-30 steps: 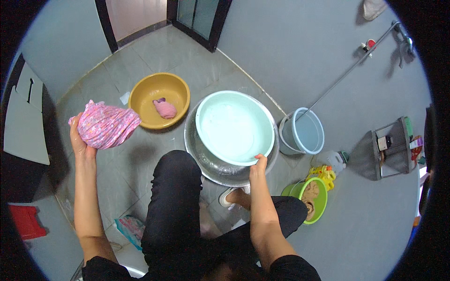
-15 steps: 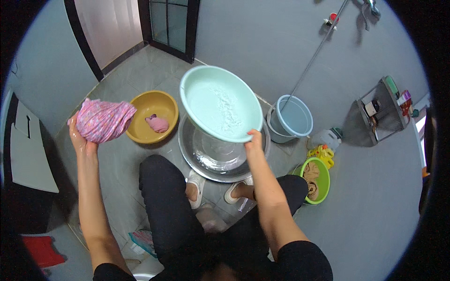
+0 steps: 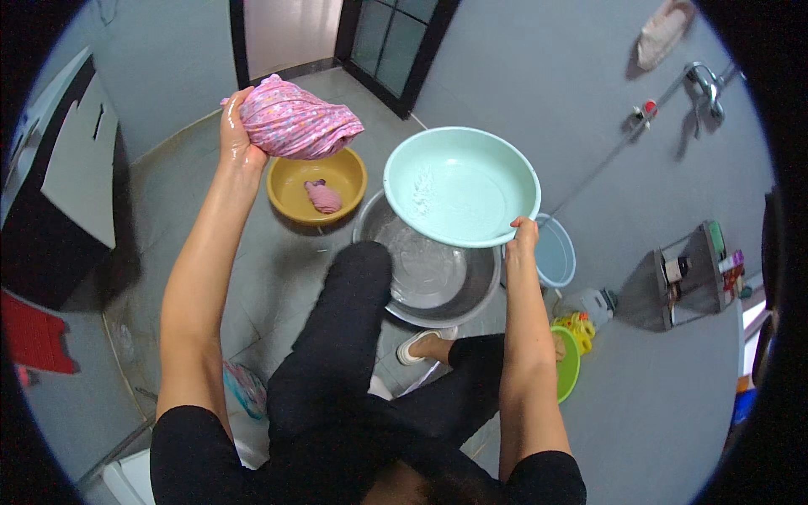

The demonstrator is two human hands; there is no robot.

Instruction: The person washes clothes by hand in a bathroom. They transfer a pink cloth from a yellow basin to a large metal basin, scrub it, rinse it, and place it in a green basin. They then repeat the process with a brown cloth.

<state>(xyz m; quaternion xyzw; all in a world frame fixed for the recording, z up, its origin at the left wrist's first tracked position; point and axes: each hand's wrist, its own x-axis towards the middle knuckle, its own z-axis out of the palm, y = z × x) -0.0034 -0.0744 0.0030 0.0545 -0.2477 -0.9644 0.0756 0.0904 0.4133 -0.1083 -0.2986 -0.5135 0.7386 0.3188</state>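
Observation:
My left hand (image 3: 236, 139) is raised at the upper left and shut on a twisted, damp-looking pink cloth (image 3: 299, 122) with a small pattern. The cloth hangs above the back of a mustard-yellow basin (image 3: 281, 202), in which a smaller rolled pink cloth (image 3: 323, 199) lies. With my right hand (image 3: 523, 236) I grip the near right rim of a mint-green basin (image 3: 484, 189). A patch of white foam or bubbles shows on its left side. Below it, partly covered, stands a wide steel basin (image 3: 480, 295) that seems to hold clear water.
At right stand a light-blue bucket (image 3: 557, 257), a clear jug (image 3: 589, 303), a yellow bottle (image 3: 577, 326) and a green tub (image 3: 572, 370) with brown cloth. A shelf (image 3: 694, 278) and a tap (image 3: 707, 88) are on the wall. A white-and-black cabinet (image 3: 76, 177) stands left.
The view has shifted. My left hand has carried the pink cloth right and away, closer to the mint basin. That basin now sits flatter and further right, its foam nearer the left side.

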